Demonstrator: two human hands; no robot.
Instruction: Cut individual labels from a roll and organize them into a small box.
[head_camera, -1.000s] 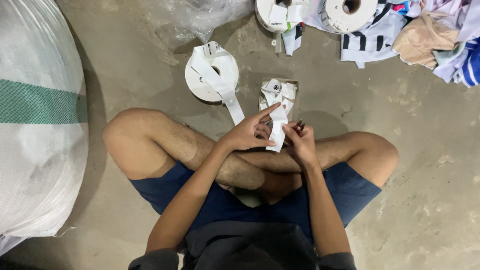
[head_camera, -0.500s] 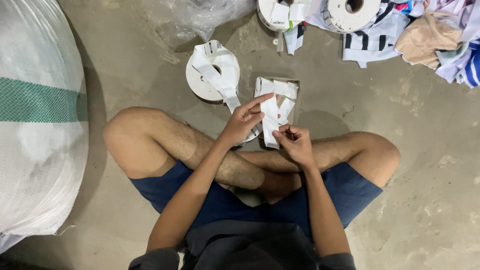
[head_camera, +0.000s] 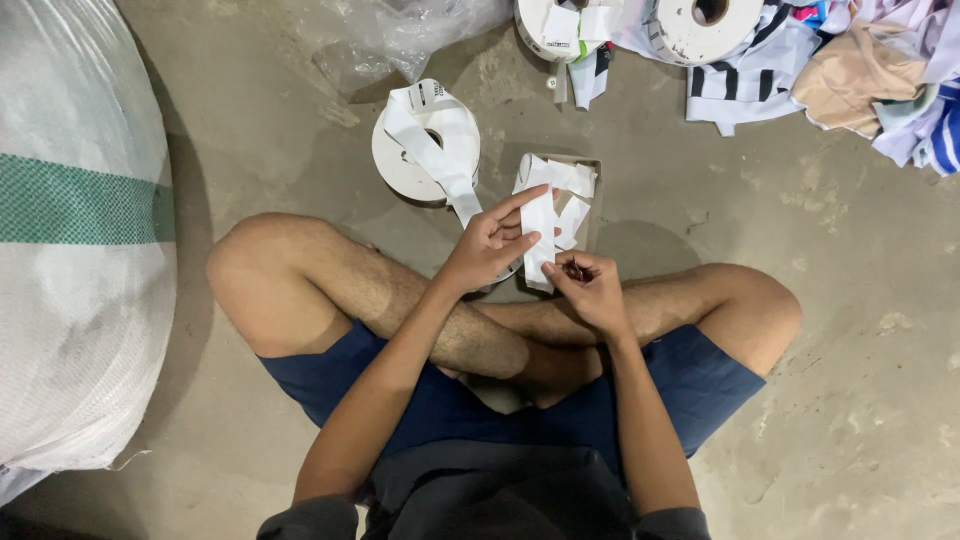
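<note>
My left hand (head_camera: 492, 243) pinches a white label strip (head_camera: 538, 232) upright over my crossed legs; my right hand (head_camera: 588, 288) curls loosely at its lower end (grip unclear). The strip is flat and plain, just before a small box (head_camera: 590, 205) and the tape roll (head_camera: 425, 145).

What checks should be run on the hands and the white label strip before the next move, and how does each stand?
1. Left hand grips the white label strip: ok.
2. Right hand meets the strip's lower end: ok; what its fingers pinch, cannot tell.
3. Strip runs back to the label roll on the floor: cannot tell, the hand hides the join.
4. Cut labels lie piled in the small box beyond the hands: ok.
5. White woven sack stands apart from the left knee: ok.
</note>
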